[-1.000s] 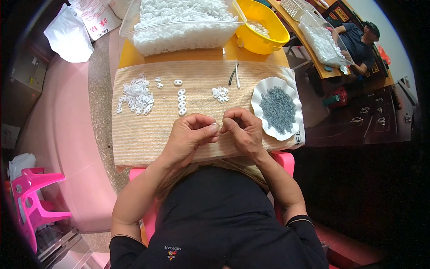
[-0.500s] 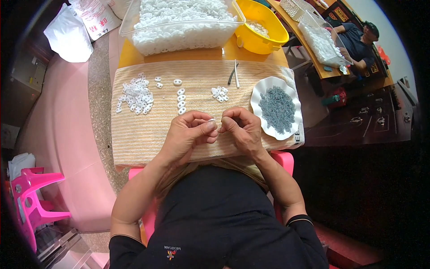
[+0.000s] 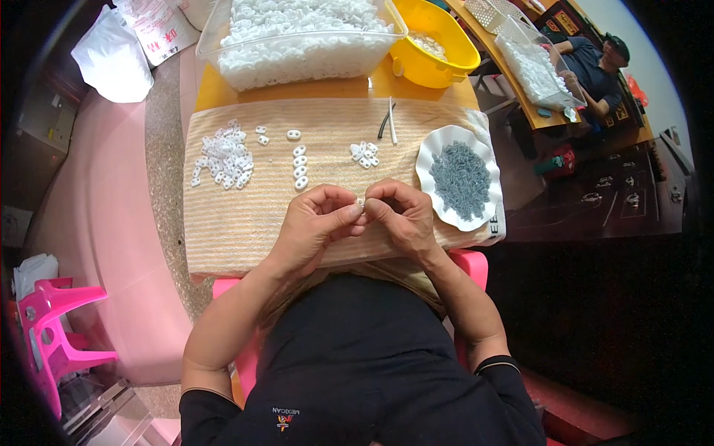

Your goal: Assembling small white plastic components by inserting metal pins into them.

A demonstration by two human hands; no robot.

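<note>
My left hand and my right hand meet fingertip to fingertip over the near part of a tan ribbed cloth. Together they pinch one small white plastic piece, mostly hidden by the fingers. On the cloth beyond the hands lie a heap of the same white pieces at the left, a short column of them in the middle and a small cluster. A white scalloped plate with small grey parts sits right of my right hand.
A clear tub of white pieces and a yellow bowl stand at the back. Two thin rods lie on the cloth. Another person sits at a far table at the right. A pink stool is at the lower left.
Both hands stay together at the same spot on the cloth; only the fingers shift slightly around the small piece.
</note>
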